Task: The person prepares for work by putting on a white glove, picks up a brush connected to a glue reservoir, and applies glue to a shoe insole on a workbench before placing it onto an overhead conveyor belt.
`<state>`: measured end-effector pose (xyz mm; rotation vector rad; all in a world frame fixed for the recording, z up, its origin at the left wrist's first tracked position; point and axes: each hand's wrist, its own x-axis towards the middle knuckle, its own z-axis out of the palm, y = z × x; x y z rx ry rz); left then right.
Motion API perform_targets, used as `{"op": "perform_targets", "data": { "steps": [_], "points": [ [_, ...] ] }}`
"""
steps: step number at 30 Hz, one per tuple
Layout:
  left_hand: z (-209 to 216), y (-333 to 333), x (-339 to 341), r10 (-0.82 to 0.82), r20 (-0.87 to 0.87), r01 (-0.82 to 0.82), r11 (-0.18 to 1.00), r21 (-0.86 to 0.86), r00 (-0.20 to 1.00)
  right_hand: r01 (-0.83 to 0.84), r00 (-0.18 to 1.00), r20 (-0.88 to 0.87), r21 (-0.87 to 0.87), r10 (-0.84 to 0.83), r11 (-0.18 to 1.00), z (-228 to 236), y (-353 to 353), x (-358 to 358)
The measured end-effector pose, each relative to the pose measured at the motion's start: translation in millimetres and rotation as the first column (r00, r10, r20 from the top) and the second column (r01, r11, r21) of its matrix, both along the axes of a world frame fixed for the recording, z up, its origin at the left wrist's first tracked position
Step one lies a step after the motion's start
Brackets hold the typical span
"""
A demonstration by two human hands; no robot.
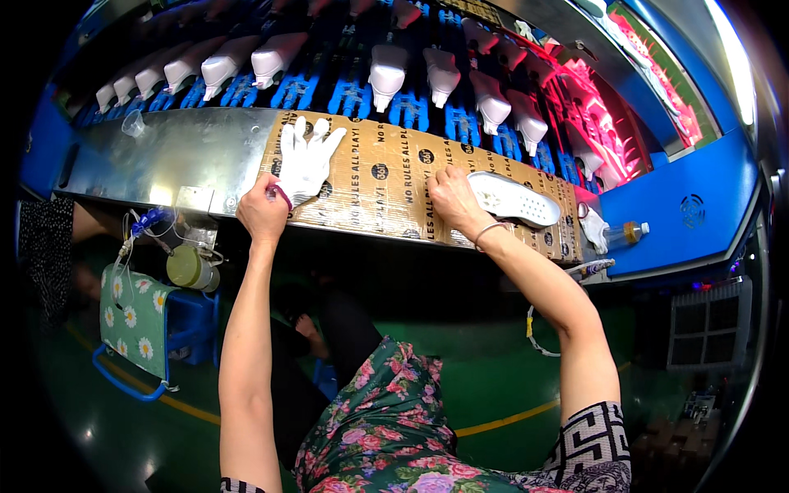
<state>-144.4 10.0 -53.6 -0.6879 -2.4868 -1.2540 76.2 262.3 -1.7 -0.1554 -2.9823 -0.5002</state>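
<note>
The left grip is clamped on the cuff of a white glove, fingers and thumb closed around its dark reddish hem. The glove lies between one and two o'clock from that grip, palm part flat on the cardboard, its fingers spread and pointing toward twelve. The right grip is bent in on itself over the cardboard, knuckles up; I cannot tell whether its fingertips meet or pinch anything, as the back of the hand hides them. At three o'clock from it, just beside the knuckles, is a white sole with small dark holes, slanting with its far end toward four. A thin band circles the right wrist.

The cardboard, glossy and printed, covers the right part of the metal surface. On the bare metal, a clear cup is at ten o'clock from the left grip; a greenish jar hangs near eight, below the edge. Between three and four o'clock from the right grip, a clear bottle lies by a white cloth. Toward twelve, beyond the cardboard, pale lasts line up over blue holders.
</note>
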Motion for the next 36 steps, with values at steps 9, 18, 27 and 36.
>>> {"op": "perform_targets", "data": {
  "steps": [9, 18, 27, 36],
  "points": [
    [-1.8, 0.4, -3.2, -0.034, -0.030, 0.033, 0.999, -0.005, 0.999, 0.008, 0.999, -0.035, -0.018, -0.009, 1.000, 3.9, 9.2, -7.2],
    [-0.9, -0.8, -0.1, -0.071, -0.068, 0.072, 0.997, 0.025, 0.995, 0.014, 0.996, 0.090, -0.193, 0.003, 0.981, 11.9, 21.9, -7.2],
    [2.1, 0.7, 2.9, -0.073, -0.081, 0.075, 0.997, 0.024, 0.994, 0.020, 0.998, -0.060, -0.028, -0.021, 0.999, 0.5, 5.5, -0.6],
    [4.8, -1.1, -1.6, -0.081, -0.020, 0.081, 0.997, 0.014, 0.997, 0.110, 0.993, -0.041, -0.074, -0.113, 0.991, -3.3, 18.7, -14.6]
  ]
}}
